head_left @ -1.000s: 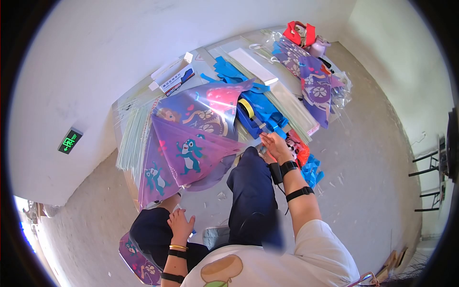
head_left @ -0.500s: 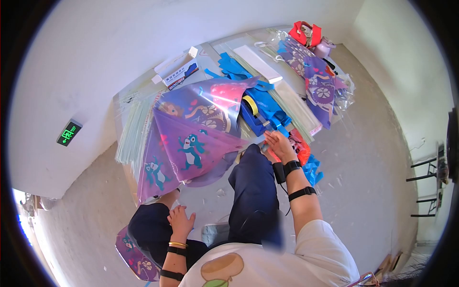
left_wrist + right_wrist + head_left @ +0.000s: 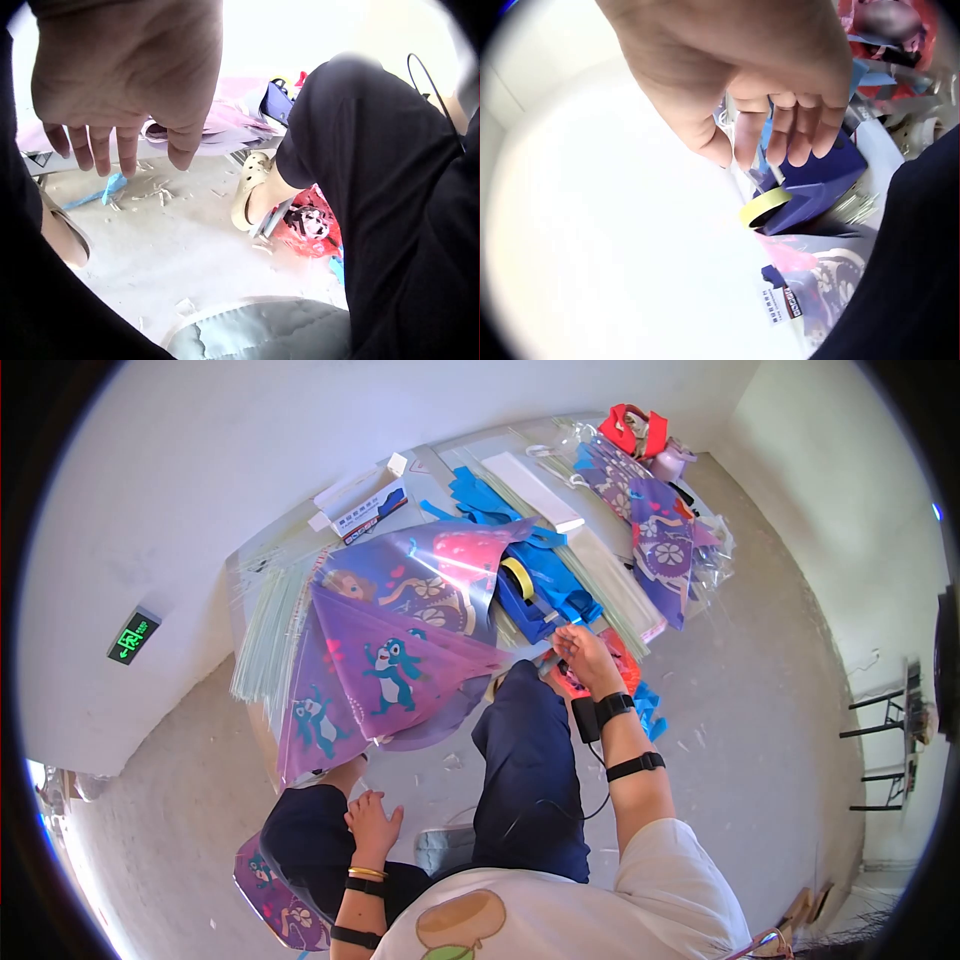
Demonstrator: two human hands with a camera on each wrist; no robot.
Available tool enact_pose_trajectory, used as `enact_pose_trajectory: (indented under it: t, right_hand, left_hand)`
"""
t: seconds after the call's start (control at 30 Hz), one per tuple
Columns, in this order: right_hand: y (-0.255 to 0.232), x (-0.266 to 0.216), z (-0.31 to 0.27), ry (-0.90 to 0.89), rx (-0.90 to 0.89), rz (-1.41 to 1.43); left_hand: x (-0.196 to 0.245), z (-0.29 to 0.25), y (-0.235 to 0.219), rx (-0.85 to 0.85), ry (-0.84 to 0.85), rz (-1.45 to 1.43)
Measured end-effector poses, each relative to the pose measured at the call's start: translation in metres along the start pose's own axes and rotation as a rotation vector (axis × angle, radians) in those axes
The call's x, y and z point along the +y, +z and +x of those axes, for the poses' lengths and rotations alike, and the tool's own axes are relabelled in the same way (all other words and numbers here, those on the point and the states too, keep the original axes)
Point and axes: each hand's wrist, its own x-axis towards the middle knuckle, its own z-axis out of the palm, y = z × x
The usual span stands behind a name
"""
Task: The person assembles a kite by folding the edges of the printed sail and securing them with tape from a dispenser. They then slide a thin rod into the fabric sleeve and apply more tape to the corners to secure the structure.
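Note:
My right hand [image 3: 590, 658] hovers at the front end of a blue tape dispenser [image 3: 522, 608], fingers loosely bent. In the right wrist view its thumb and fingertips [image 3: 799, 154] stand apart, overlapping the dispenser, which carries a yellow-cored roll of tape [image 3: 765, 208]. Down by my left thigh, my left hand [image 3: 372, 830] rests with relaxed fingers; the left wrist view shows them spread, holding nothing. A large purple kite sheet [image 3: 430, 600] with cartoon prints spreads over the table before me, its near corner reaching my right knee.
Bundled thin rods [image 3: 268, 645] lie at the table's left, beside an open tape box [image 3: 365, 510]. Blue strips [image 3: 490, 495], white boxes [image 3: 535, 490] and more printed sheets [image 3: 660, 540] lie toward the right. A red bag [image 3: 612, 670] sits below the table edge. Scraps litter the floor.
The right hand's fingers have gone from nearly straight to slightly bent, staying close to the tape dispenser. The head view has shifted slightly. The left hand stays at the thigh.

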Motion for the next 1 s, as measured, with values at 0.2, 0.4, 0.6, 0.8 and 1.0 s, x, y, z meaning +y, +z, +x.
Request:
enact_pose_trajectory:
  t: [0.2, 0.4, 0.6, 0.8, 1.0]
  right_hand:
    - [0.009, -0.005, 0.015, -0.012, 0.065, 0.021]
    - [0.005, 0.003, 0.020, 0.085, 0.139, 0.055]
    - [0.002, 0.001, 0.016, 0.081, 0.063, 0.070]
    - [-0.004, 0.006, 0.015, 0.071, 0.060, 0.137]
    - [-0.015, 0.012, 0.019, 0.088, 0.032, 0.136]
  left_hand:
    - [0.006, 0.003, 0.001, -0.008, 0.011, -0.002]
    - [0.015, 0.012, -0.004, 0.046, 0.100, 0.008]
    - [0.141, 0.099, -0.097, 0.346, 0.492, -0.153]
    - [0.292, 0.200, -0.101, 0.334, 0.910, -0.181]
    - [0.333, 0.259, -0.064, 0.312, 0.938, 0.129]
